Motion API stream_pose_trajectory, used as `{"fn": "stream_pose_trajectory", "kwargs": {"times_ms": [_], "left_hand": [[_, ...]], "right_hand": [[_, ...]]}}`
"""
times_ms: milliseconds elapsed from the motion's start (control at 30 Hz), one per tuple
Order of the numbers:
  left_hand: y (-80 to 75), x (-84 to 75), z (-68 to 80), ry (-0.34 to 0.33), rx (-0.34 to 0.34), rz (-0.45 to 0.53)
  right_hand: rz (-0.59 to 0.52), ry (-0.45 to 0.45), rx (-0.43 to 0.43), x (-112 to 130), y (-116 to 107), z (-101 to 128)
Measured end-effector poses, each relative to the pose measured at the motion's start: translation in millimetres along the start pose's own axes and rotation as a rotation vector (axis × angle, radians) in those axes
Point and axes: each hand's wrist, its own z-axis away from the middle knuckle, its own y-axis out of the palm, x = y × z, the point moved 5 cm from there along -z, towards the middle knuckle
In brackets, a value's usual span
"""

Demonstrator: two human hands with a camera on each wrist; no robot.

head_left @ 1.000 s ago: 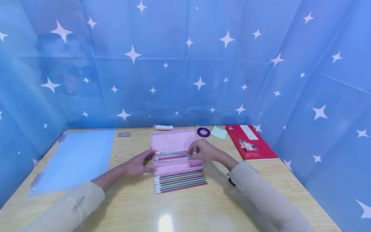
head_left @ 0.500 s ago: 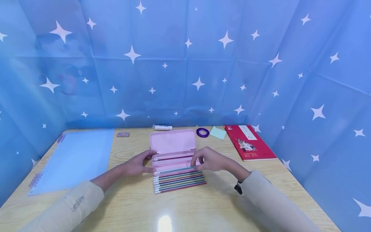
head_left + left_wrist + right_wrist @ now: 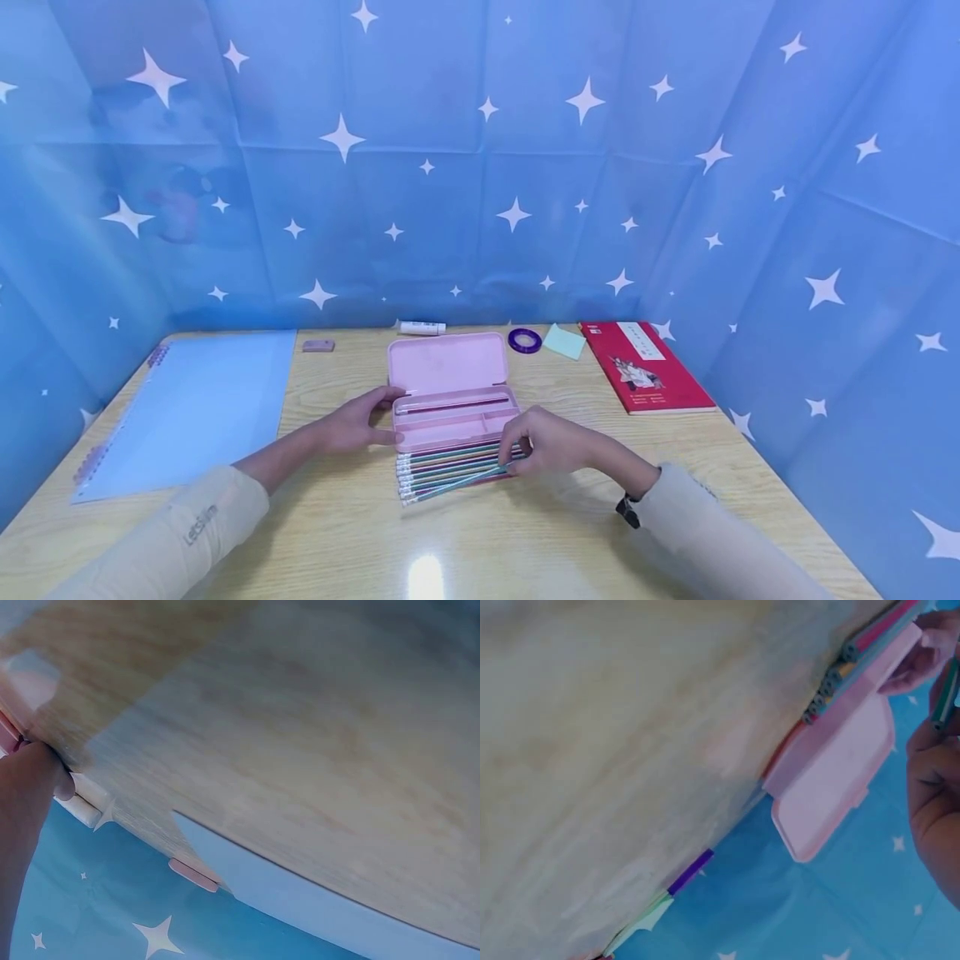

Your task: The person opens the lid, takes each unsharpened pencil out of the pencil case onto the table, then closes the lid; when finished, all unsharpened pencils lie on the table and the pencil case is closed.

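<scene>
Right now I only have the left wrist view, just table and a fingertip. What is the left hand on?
Observer: The left hand grips the left end of the open pink case, fingers behind, thumb in front.
Reviewer: And the right hand?
Observer: The right hand pinches one pencil, which is tilted across the row of pencils lying in front of the case.
Reviewer: Anything inside the case?
Observer: A dark red pencil lies in its rear compartment; the front one looks bare.
</scene>
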Motion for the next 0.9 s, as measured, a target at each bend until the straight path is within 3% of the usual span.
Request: {"fn": "stream_pose_trajectory", "kwargs": {"times_ms": [367, 633, 900], "left_hand": [[-1.2, -1.7, 0.5, -0.008, 0.003, -0.007], [-2.0, -0.9, 1.3, -0.015, -0.004, -0.017], [-0.4, -0.7, 1.3, -0.010, 0.000, -0.009]], "right_hand": [[0.035, 0.077, 0.006, -3.2, 14.4, 5.2], [0.170, 0.082, 0.007, -3.7, 21.4, 2.9], [0.220, 0.127, -0.041, -4.4, 24.1, 0.8]]}}
